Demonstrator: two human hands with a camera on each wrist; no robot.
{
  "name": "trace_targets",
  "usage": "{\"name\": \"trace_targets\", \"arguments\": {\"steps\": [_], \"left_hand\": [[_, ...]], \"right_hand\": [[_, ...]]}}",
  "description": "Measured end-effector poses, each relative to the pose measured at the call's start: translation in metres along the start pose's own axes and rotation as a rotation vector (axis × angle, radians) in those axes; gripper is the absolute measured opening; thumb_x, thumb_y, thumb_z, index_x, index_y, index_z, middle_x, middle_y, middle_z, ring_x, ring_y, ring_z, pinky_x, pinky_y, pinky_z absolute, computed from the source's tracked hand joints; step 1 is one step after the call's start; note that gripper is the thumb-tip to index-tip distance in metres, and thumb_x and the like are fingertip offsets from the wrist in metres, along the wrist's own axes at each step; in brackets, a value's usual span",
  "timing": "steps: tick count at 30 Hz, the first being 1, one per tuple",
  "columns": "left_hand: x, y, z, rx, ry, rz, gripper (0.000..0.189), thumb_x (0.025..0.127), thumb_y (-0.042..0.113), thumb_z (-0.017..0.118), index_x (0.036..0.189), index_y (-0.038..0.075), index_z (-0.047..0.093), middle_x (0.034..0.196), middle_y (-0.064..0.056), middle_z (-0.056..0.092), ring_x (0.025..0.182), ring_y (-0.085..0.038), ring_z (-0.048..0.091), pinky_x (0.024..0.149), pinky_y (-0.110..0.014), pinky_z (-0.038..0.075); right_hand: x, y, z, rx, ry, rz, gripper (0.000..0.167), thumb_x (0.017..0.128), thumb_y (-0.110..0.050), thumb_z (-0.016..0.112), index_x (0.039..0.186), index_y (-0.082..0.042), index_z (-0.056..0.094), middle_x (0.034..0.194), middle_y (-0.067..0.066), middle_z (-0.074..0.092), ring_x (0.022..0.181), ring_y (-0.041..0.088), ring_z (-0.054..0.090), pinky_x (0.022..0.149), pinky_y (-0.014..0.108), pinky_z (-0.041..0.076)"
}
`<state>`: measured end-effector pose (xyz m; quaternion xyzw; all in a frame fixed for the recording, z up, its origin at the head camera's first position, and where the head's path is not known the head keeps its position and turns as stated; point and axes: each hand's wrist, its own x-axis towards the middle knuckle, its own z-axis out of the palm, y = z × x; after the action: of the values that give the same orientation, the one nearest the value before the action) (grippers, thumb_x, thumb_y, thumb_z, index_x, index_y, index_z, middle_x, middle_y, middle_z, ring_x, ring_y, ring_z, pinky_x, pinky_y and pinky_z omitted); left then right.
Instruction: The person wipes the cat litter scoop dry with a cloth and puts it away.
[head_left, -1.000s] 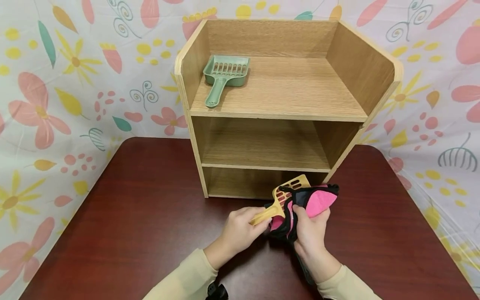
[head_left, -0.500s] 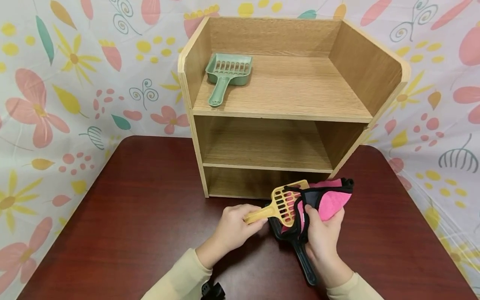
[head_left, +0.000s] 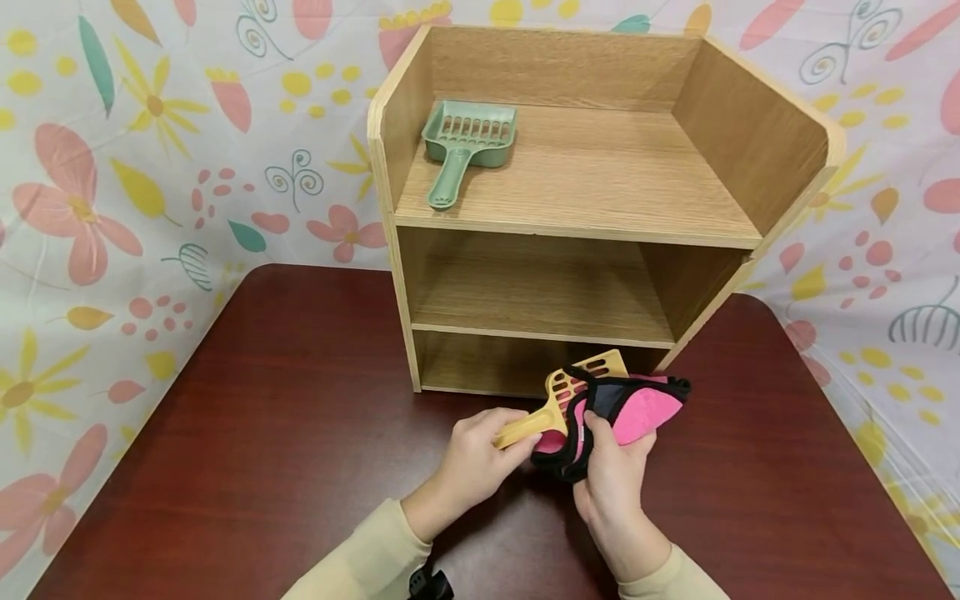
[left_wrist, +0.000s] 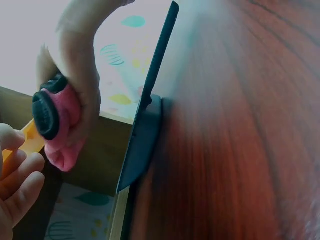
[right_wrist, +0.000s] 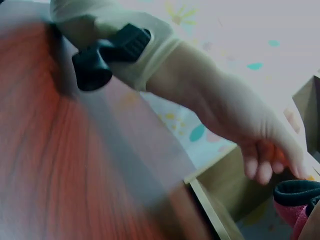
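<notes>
My left hand (head_left: 467, 462) pinches the handle of a yellow slotted litter scoop (head_left: 557, 408), its head tilted up and to the right. With my right hand (head_left: 618, 500) I grip a pink cloth with black edging (head_left: 647, 414), thumb on top. The cloth lies against the scoop's slotted head and covers part of it. Below the hands, a dark scoop (left_wrist: 145, 135) rests on the table in the left wrist view; cloth and hands block it in the head view.
A wooden shelf unit (head_left: 585, 235) stands at the back of the dark red table (head_left: 262, 450). On its top left sits a green slotted scoop (head_left: 452, 175) in a green tray (head_left: 497, 157). A floral sheet (head_left: 187, 167) hangs behind.
The cloth and yellow scoop shifted right, then back left. The scoop's face has tilted away again, and the dark scoop seen half a second ago is now hidden in the head view.
</notes>
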<state>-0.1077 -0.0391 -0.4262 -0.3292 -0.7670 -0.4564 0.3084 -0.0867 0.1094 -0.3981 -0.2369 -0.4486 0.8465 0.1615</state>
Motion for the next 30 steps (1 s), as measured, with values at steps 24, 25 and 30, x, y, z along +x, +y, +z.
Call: {"name": "trace_targets", "arguments": {"steps": [24,25,30], "left_hand": [[0.003,-0.004,-0.007,-0.009,-0.095,-0.008,0.019,0.072,0.011,0.079,0.087,0.004,0.070,0.074,-0.004,0.070,0.059,-0.005,0.058,0.056,-0.007,0.046],[0.003,-0.004,-0.008,-0.015,-0.107,-0.019,0.019,0.072,0.011,0.079,0.087,0.005,0.070,0.072,-0.003,0.070,0.057,-0.004,0.054,0.054,-0.007,0.044],[0.008,-0.006,-0.018,-0.057,-0.184,-0.118,0.018,0.072,0.013,0.079,0.086,0.005,0.071,0.067,-0.001,0.068,0.054,0.001,0.047,0.050,-0.007,0.040]], "right_hand": [[0.010,-0.005,-0.018,-0.064,-0.051,-0.013,0.054,0.093,-0.002,0.054,0.129,-0.026,0.023,0.129,0.000,0.045,0.100,0.009,0.061,0.076,0.024,0.056],[0.011,-0.007,-0.020,-0.077,-0.052,-0.004,0.053,0.093,-0.003,0.054,0.128,-0.027,0.024,0.128,0.000,0.045,0.097,0.009,0.062,0.074,0.024,0.056],[0.015,-0.015,-0.031,-0.139,-0.114,0.055,0.049,0.093,-0.004,0.055,0.125,-0.029,0.027,0.125,0.000,0.047,0.091,0.006,0.064,0.072,0.025,0.057]]}}
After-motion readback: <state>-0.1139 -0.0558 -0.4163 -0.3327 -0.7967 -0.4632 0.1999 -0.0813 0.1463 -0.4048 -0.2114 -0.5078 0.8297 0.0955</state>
